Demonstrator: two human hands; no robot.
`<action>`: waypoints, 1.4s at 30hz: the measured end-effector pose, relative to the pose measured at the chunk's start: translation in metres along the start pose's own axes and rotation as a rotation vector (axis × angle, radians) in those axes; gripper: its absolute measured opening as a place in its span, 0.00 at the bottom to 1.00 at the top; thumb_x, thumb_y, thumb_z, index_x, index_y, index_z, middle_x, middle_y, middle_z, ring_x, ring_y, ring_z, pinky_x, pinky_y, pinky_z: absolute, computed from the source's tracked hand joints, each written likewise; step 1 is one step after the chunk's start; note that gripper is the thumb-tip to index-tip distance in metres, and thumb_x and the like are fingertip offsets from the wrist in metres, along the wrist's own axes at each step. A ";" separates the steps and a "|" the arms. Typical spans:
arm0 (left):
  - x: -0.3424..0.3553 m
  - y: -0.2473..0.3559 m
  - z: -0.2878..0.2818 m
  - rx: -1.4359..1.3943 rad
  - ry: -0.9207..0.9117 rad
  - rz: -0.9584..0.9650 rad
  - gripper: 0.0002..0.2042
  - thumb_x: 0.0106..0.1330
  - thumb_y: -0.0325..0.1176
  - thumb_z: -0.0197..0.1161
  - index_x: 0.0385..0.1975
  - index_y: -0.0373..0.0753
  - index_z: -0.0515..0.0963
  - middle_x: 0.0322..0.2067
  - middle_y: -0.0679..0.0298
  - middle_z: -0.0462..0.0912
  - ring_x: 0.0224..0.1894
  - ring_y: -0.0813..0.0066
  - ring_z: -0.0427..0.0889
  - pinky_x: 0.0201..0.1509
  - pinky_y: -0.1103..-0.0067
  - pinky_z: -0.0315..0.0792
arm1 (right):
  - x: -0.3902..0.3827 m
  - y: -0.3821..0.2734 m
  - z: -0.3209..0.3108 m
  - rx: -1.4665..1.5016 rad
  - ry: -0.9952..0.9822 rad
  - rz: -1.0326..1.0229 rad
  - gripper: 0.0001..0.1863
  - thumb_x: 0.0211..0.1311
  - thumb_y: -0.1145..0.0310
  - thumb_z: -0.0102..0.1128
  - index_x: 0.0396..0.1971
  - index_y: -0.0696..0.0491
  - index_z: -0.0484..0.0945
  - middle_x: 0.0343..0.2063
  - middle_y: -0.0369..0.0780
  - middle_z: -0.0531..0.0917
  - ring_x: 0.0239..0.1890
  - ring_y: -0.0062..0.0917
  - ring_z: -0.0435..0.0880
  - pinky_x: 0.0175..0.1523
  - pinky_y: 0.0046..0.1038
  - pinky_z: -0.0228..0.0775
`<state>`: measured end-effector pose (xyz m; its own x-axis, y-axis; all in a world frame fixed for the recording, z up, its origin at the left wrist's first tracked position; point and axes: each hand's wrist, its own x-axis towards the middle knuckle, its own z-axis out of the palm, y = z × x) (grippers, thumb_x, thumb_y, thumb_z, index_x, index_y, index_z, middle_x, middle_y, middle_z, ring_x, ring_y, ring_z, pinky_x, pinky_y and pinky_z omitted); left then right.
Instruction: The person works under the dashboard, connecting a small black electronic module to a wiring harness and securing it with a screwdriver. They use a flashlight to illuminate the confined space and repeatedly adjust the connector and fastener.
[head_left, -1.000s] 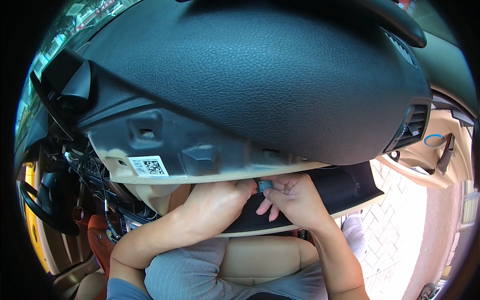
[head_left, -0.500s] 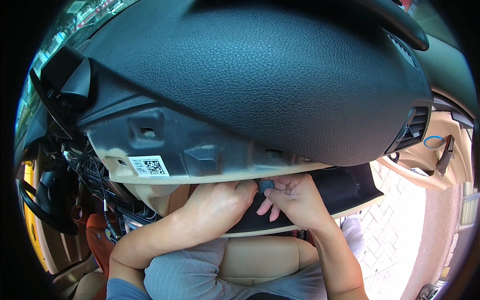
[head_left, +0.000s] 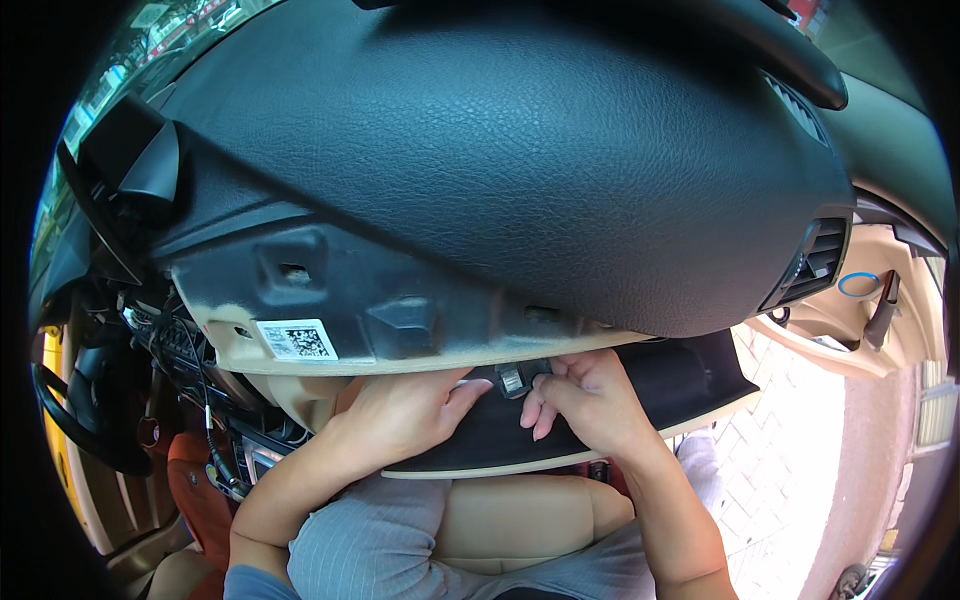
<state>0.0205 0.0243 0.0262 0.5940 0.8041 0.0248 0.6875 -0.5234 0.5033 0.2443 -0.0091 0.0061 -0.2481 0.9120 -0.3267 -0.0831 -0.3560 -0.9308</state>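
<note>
Beneath the lower edge of the dashboard [head_left: 400, 360], my right hand [head_left: 595, 395] pinches a small dark plastic piece [head_left: 512, 381] with a pale, shiny, window-like face. Its thumb and index finger close on the piece's right side, while the lower fingers curl loosely below. To the left of the piece is my left hand [head_left: 415, 410], its thumb stretched toward the piece but apart from it. The other left fingers pass up behind the dashboard edge and are hidden. Under both hands lies the black-lined open glove box lid [head_left: 660, 390] with a beige rim.
A bare dashboard section with a printed label [head_left: 298, 340] faces me on the left. Loose cables [head_left: 207, 400] hang beside it. At the right are an air vent [head_left: 815, 262] and the open car door [head_left: 870, 310]. My knees flank the beige seat [head_left: 535, 520].
My left hand has left the small dark plastic piece and shifted left, its fingers going behind the dashboard edge. The piece has turned so its pale face shows, still in my right hand.
</note>
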 end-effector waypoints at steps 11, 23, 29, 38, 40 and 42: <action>0.004 -0.040 0.031 -0.414 0.005 0.036 0.14 0.66 0.39 0.74 0.42 0.36 0.84 0.31 0.62 0.81 0.34 0.67 0.79 0.42 0.72 0.74 | 0.006 0.004 0.015 -0.324 0.278 -0.061 0.08 0.68 0.82 0.54 0.45 0.65 0.78 0.32 0.43 0.85 0.28 0.22 0.84 0.32 0.23 0.79; -0.001 -0.035 0.045 -0.189 0.301 0.162 0.17 0.64 0.34 0.73 0.52 0.39 0.82 0.45 0.52 0.85 0.46 0.48 0.84 0.52 0.62 0.77 | -0.016 0.003 0.032 0.662 0.209 -0.412 0.20 0.73 0.72 0.56 0.63 0.54 0.69 0.61 0.45 0.76 0.68 0.34 0.72 0.67 0.60 0.71; -0.001 -0.035 0.045 -0.152 0.302 0.196 0.17 0.63 0.31 0.73 0.51 0.38 0.80 0.43 0.50 0.83 0.45 0.46 0.83 0.48 0.60 0.76 | -0.014 0.012 0.038 0.632 0.174 -0.456 0.30 0.71 0.73 0.58 0.71 0.54 0.61 0.68 0.45 0.70 0.73 0.35 0.67 0.70 0.56 0.67; 0.001 -0.029 0.039 -0.081 0.256 0.209 0.18 0.62 0.27 0.72 0.52 0.38 0.79 0.44 0.50 0.82 0.43 0.47 0.83 0.47 0.60 0.76 | -0.008 0.023 0.045 0.500 0.200 -0.520 0.37 0.68 0.72 0.62 0.74 0.52 0.57 0.72 0.44 0.65 0.76 0.36 0.62 0.72 0.59 0.64; 0.002 -0.028 0.040 -0.067 0.252 0.221 0.19 0.62 0.27 0.71 0.53 0.38 0.79 0.44 0.50 0.82 0.43 0.47 0.83 0.47 0.59 0.76 | -0.008 0.025 0.045 0.499 0.194 -0.529 0.38 0.67 0.72 0.63 0.74 0.52 0.56 0.72 0.44 0.64 0.77 0.36 0.61 0.73 0.59 0.62; 0.002 -0.027 0.039 -0.045 0.249 0.226 0.19 0.62 0.27 0.71 0.53 0.39 0.79 0.44 0.51 0.82 0.43 0.47 0.83 0.47 0.59 0.77 | -0.007 0.026 0.045 0.509 0.191 -0.533 0.38 0.67 0.72 0.63 0.74 0.52 0.56 0.73 0.44 0.64 0.77 0.37 0.61 0.73 0.60 0.61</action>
<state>0.0196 0.0287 -0.0213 0.6054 0.7162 0.3472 0.5276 -0.6877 0.4988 0.2004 -0.0339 -0.0081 0.1176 0.9898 0.0798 -0.5915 0.1344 -0.7950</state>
